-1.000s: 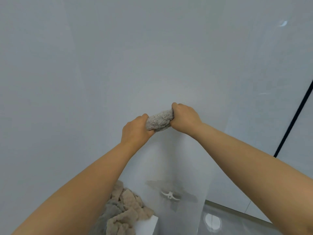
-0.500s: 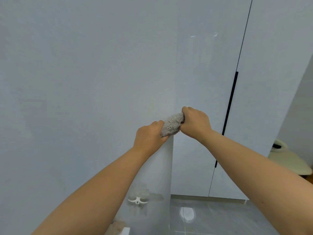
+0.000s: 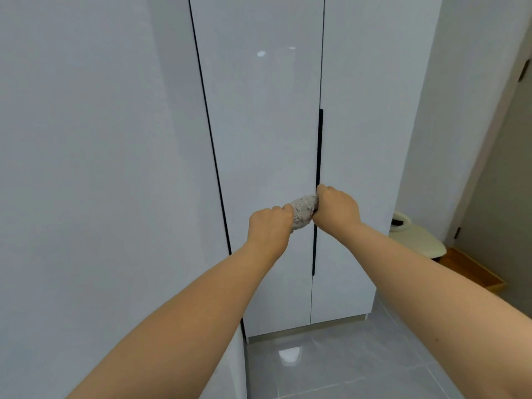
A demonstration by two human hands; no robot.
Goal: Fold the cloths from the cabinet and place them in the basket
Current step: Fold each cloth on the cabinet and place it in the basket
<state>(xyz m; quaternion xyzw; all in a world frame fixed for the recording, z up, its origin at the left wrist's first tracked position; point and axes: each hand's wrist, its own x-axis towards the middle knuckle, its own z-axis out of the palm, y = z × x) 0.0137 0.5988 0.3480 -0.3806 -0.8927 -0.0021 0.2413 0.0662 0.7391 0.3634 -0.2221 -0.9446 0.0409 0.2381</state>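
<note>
Cloth, grey and bunched, is held in mid-air before the shut cabinet doors, left hand and right hand each clenched round one end; folding looks unfinished, and no basket is in view.

At your three o'clock you see a cream-coloured object touching a wooden box, with glossy grey floor tiles at five.
</note>
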